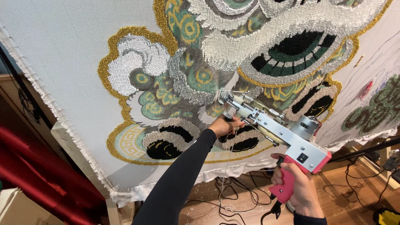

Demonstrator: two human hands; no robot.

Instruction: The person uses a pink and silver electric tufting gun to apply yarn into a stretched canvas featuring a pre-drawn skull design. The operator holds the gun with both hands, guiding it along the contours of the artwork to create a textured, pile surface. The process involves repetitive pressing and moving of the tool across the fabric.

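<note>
Two hands, right hand (pixel 299 192) and left hand (pixel 224 126), clasp one tufting gun (pixel 275 129), seemingly needling one cloth (pixel 62 62).

The stretched cloth (pixel 62 54) fills the upper view like a wall; its upper left corner is bare weave. The tufting gun (pixel 275 129) slants across the lower right part of the cloth, held by both hands. Below the cloth's bottom edge, tangled cables (pixel 233 196) litter the floor (pixel 346 196); a cardboard box (pixel 16 208) sits far left.
</note>
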